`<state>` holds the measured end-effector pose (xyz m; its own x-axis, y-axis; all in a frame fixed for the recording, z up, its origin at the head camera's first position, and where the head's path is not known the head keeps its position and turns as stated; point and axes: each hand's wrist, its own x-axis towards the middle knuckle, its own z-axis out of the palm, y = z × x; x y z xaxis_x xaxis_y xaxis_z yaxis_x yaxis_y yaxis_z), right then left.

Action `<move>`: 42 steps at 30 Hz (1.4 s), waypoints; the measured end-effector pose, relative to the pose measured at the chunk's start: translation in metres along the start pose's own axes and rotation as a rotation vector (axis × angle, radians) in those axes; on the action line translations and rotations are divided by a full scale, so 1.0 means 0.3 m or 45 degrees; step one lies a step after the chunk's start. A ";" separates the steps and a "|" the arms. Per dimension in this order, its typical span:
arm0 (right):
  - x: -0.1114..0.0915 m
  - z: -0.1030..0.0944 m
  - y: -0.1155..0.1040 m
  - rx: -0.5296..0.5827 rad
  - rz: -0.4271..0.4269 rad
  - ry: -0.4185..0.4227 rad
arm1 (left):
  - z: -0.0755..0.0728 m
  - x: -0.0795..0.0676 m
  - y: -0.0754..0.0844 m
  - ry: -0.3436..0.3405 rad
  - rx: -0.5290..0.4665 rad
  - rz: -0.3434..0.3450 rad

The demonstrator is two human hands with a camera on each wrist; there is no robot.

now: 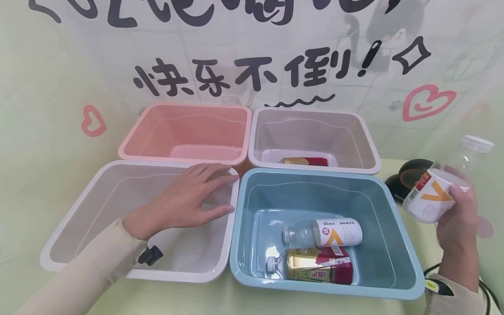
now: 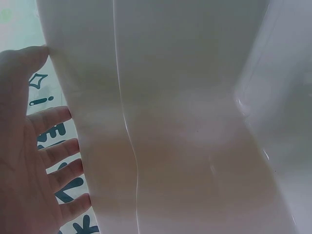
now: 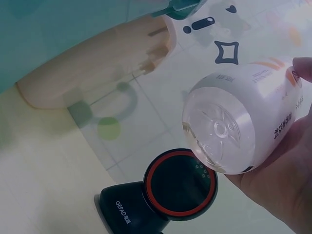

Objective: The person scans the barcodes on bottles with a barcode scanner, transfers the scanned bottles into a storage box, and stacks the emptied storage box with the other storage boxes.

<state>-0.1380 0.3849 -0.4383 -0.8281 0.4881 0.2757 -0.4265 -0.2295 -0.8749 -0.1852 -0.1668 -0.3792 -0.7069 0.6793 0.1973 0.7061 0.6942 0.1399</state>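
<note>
My right hand grips a clear plastic bottle with a white label and white cap, tilted in the air right of the blue bin. In the right wrist view, the base of that bottle faces the camera, above a round-headed black device with a red ring. My left hand spreads over the white bin, its fingertips at the right rim. In the left wrist view, the fingers lie straight along the edge of the bin wall.
A similar white-labelled bottle and a bottle with a gold and red label lie in the blue bin. Behind stand a pink bin and a greyish bin holding a red-and-gold item. A black cable runs at right.
</note>
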 end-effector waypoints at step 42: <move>0.003 0.025 -0.021 -0.532 0.135 0.235 | -0.010 -0.001 -0.003 0.010 -0.012 0.015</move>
<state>-0.1388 0.3806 -0.4295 -0.7646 0.6305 0.1337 -0.1286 0.0540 -0.9902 -0.1854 -0.1684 -0.3765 -0.6982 0.6855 0.2065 0.7148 0.6838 0.1467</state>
